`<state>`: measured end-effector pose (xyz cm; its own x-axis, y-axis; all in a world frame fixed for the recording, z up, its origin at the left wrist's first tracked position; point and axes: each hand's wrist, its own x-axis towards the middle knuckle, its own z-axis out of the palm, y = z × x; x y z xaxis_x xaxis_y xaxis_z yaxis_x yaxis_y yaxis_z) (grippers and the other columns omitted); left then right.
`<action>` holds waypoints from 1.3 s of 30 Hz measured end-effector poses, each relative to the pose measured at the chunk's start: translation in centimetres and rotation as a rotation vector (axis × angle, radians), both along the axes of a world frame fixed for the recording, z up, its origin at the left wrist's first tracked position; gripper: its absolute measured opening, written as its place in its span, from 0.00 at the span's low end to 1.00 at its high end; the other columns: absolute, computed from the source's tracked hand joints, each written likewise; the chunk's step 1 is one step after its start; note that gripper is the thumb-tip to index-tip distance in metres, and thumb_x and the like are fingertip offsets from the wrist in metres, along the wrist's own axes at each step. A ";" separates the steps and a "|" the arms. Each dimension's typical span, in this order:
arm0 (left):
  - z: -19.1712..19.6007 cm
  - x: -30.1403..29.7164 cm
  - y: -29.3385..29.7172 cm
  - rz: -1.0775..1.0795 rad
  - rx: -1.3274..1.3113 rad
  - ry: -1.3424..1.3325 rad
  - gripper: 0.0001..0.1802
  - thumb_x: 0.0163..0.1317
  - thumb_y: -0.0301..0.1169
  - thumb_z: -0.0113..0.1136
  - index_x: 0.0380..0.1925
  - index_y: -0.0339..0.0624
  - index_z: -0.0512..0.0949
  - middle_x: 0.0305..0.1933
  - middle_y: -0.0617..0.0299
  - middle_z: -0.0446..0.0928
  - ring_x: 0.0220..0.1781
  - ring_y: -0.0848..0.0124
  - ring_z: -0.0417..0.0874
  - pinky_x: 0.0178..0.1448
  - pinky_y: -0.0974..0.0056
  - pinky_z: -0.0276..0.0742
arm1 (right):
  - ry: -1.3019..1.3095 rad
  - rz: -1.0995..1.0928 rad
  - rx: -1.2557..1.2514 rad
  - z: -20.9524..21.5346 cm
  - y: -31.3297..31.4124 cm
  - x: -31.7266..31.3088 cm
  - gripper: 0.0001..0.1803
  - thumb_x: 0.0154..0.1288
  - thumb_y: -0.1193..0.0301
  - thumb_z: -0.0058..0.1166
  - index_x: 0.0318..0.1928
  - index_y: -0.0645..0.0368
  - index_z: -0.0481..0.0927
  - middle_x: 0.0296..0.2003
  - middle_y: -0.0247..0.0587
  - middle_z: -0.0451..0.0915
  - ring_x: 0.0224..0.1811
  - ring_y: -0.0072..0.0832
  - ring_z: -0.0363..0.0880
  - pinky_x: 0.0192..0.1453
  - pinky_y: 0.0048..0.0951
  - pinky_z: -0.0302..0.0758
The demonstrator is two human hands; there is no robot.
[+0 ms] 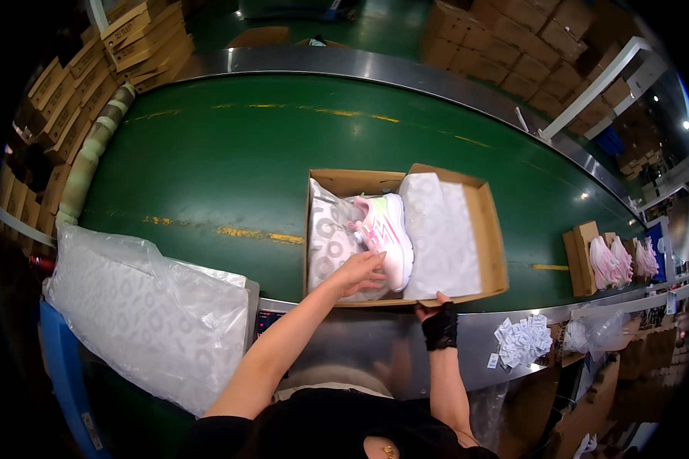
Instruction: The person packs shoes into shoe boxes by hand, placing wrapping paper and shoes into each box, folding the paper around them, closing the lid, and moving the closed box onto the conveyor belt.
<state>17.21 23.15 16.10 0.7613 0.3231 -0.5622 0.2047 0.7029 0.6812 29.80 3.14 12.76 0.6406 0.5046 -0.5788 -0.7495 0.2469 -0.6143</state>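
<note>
An open cardboard shoebox [501, 264] sits on the green conveyor belt in front of me, its lid part folded out to the right. Inside, a white and pink sneaker [393, 229] rests on its side, sole toward the right, on printed tissue paper [328, 229]. White paper [445, 237] covers the right part of the box. My left hand [357, 275] reaches over the near edge, its loosely bent fingers apart and touching the sneaker's near end. In a black fingerless glove, my right hand [439, 323] grips the box's near edge, thumb on top.
A plastic-wrapped stack of printed paper [153, 314] lies at near left. Small white labels [524, 340] are piled on the metal ledge [329, 336]. Further right along the belt [230, 153] stand boxes with pink shoes [611, 262]. Stacked cartons [69, 103] rise at far left.
</note>
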 end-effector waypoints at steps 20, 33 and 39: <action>-1.9 -8.0 4.7 0.233 0.072 0.086 0.31 0.49 0.49 0.56 0.48 0.38 0.69 0.46 0.58 0.73 0.47 0.68 0.74 0.48 0.62 0.70 | -1.956 0.652 -0.947 3.4 1.7 -5.1 0.29 0.50 0.80 0.43 0.53 0.39 0.68 0.57 0.43 0.60 0.59 0.44 0.56 0.54 0.43 0.60; 13.1 -19.7 -3.9 0.629 0.142 -0.421 0.30 0.54 0.48 0.47 0.50 0.34 0.65 0.46 0.54 0.72 0.44 0.69 0.75 0.46 0.67 0.73 | -1.750 0.132 -0.334 12.3 -1.6 -6.7 0.35 0.54 0.65 0.53 0.59 0.63 0.55 0.57 0.52 0.59 0.56 0.41 0.63 0.56 0.35 0.61; 15.9 -30.8 -11.5 1.195 0.505 -0.365 0.32 0.59 0.52 0.37 0.52 0.35 0.63 0.46 0.55 0.71 0.45 0.68 0.73 0.48 0.65 0.71 | -1.774 0.718 -0.622 0.9 -4.1 1.3 0.32 0.53 0.70 0.52 0.57 0.66 0.57 0.54 0.58 0.59 0.58 0.48 0.57 0.62 0.41 0.53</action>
<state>-13.62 11.62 31.98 -0.0500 0.9987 -0.0129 -0.5996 -0.0197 0.8001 31.06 -0.93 13.61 0.3998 0.8978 0.1846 0.8208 -0.2610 -0.5081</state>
